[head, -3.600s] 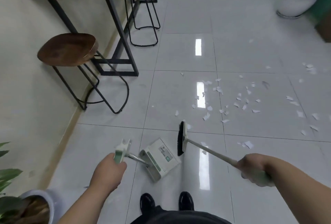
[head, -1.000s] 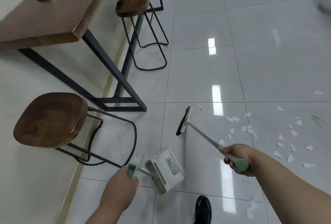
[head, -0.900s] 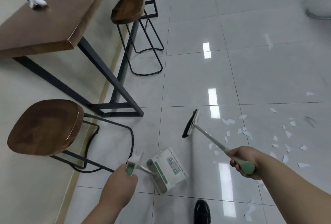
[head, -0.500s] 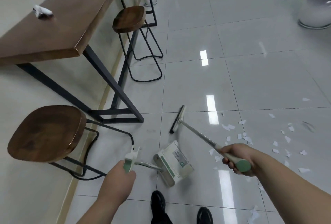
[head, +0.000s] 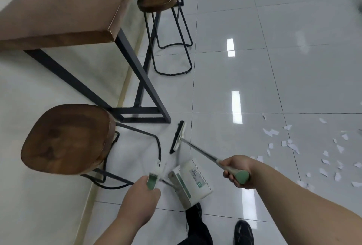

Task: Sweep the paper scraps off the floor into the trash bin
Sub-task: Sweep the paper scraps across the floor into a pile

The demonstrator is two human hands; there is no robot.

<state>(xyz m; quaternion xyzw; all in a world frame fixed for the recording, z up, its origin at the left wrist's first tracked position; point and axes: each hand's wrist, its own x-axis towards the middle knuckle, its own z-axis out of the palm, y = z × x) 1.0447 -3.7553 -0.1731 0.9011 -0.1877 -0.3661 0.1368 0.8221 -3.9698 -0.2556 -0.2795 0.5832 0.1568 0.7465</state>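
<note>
Your right hand (head: 237, 172) is clenched round the green grip of the broom (head: 178, 137). The broom's head sits left of centre in the frame, near the black leg of the desk (head: 64, 10) and well apart from the work. Your left hand (head: 143, 194) grips the green handle of the dustpan (head: 191, 181) at lower centre, just beside your leg. I cannot tell from this angle whether its lip rests on the floor (head: 215, 80) or hangs just above it. The paper scraps (head: 290, 145) lie scattered across the tiles at the right edge of the frame, with a few trailing in toward your right wrist. The trash bin is not in view.

The step in hand looks like gathering, so swing the broom head over to the far right side of the scatter and draw it back toward lower centre. Use short, low strokes, because paper this light will likely flutter and slide on glossy tile if you flick it. Herd the pieces into one pile before you bring the dustpan in. Then set its lip flat on the tile and hold it firm, so the scraps ride up instead of slipping beneath. Mind the legs of the stool (head: 66, 139) at lower left, where stray bits could lodge.
</note>
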